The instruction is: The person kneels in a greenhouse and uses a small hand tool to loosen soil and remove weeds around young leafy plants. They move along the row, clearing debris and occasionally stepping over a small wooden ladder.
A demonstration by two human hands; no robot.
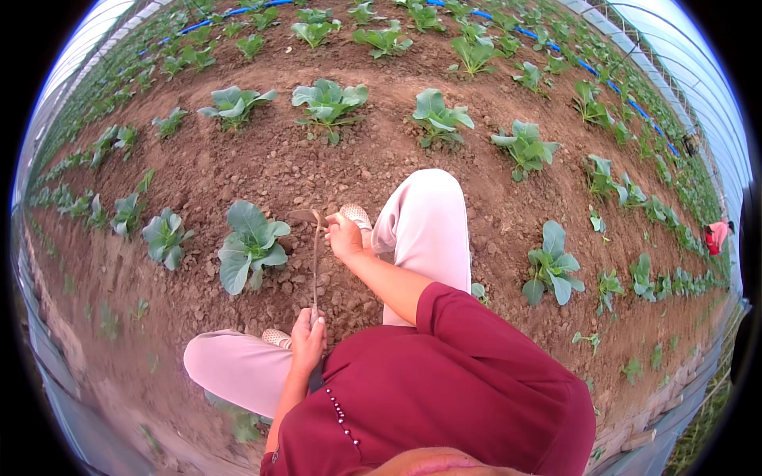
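A small hand hoe with a thin curved metal neck stands lengthwise between my hands, above the soil. My left hand is wrapped around its handle at the lower end, thumb along the top. My right hand is at the other end, fingers against the neck beside the rusty blade. Whether the right fingers grip the metal or only touch it is partly hidden. Just left of the hoe grows a broad-leaved cabbage-like plant. Loose, crumbly soil lies between my feet.
My knees in pale trousers are bent on both sides. More young plants stand in rows, one ahead and one at right. A blue hose crosses the far rows. Plastic greenhouse walls curve around. A red-and-pink item is far right.
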